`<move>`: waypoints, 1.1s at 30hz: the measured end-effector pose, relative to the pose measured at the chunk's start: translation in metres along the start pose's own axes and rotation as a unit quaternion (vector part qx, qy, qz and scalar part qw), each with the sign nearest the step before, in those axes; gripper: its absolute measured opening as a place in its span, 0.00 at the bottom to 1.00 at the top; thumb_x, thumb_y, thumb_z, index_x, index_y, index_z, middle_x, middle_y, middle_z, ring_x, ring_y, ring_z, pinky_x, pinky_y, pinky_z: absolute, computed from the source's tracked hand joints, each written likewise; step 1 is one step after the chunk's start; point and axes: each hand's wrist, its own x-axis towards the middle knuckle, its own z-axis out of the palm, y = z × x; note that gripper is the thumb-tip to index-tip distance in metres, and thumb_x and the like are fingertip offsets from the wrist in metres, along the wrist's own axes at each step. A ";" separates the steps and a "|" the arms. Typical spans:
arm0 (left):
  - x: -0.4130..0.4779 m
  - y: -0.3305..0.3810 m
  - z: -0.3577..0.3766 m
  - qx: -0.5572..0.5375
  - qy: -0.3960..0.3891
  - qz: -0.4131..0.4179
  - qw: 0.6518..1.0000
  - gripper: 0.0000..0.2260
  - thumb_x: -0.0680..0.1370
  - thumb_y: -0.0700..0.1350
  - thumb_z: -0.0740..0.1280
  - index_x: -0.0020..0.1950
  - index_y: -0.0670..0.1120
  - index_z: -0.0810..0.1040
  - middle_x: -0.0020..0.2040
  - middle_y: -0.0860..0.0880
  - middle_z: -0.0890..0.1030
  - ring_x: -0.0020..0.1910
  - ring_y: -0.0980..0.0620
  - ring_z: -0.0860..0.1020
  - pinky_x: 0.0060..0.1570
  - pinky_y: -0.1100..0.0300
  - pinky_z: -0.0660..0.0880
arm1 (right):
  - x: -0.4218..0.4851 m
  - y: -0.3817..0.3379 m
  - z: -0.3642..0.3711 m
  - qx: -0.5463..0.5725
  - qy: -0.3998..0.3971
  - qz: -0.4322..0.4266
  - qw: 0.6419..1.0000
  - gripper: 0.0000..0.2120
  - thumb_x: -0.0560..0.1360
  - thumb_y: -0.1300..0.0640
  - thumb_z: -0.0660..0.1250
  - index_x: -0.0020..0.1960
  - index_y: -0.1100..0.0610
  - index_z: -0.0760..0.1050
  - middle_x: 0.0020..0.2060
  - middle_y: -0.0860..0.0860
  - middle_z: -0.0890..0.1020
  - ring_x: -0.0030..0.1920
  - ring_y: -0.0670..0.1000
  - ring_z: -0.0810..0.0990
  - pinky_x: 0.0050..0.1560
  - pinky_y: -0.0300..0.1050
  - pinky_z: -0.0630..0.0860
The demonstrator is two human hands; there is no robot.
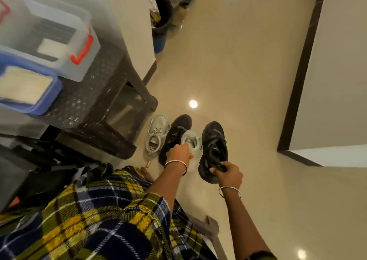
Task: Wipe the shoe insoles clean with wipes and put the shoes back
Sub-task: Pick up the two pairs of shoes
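L hand (179, 153): fingers curled on pale shoe (192, 140), gripped at the opening, between the 2 black ones. R hand (228, 173): fingers curled round heel rim of black shoe (213, 144), toe pointing away from person. 2nd black shoe (176, 129) on floor (238, 71), partly behind L hand. 2nd pale shoe (156, 135) just beside it, nr dark woven stool (103, 101). Bangle (176, 163) on each wrist.

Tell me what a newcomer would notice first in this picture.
Two hands at lower centre, each holding a shoe: the left hand grips a pale sneaker, the right hand a black sneaker by its heel collar. Another pale sneaker and another black sneaker lie on the glossy floor just beyond, beside a dark woven stool bearing plastic boxes.
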 end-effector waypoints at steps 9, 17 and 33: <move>0.059 -0.015 0.062 0.004 -0.042 0.036 0.998 0.13 0.81 0.50 0.63 0.61 0.44 0.74 0.56 0.41 0.79 0.55 0.40 0.77 0.50 0.50 0.74 | 0.067 0.027 0.045 -0.069 -0.029 0.109 0.991 0.21 0.65 0.53 0.81 0.56 0.55 0.84 0.49 0.56 0.86 0.51 0.59 0.83 0.51 0.45 0.76; 0.093 -0.032 0.108 0.027 -0.061 0.034 0.997 0.13 0.82 0.49 0.60 0.63 0.44 0.74 0.60 0.42 0.77 0.58 0.43 0.77 0.53 0.52 0.74 | 0.079 0.050 0.086 -0.131 -0.051 0.142 0.980 0.15 0.68 0.54 0.77 0.54 0.54 0.85 0.45 0.57 0.86 0.48 0.60 0.82 0.42 0.40 0.69; 0.112 -0.055 0.120 0.020 -0.269 0.008 0.963 0.20 0.80 0.44 0.60 0.73 0.45 0.67 0.72 0.40 0.67 0.69 0.40 0.68 0.68 0.49 0.67 | 0.085 0.058 0.122 -0.156 -0.131 0.221 0.954 0.09 0.75 0.59 0.66 0.48 0.64 0.80 0.41 0.58 0.79 0.48 0.63 0.79 0.41 0.43 0.68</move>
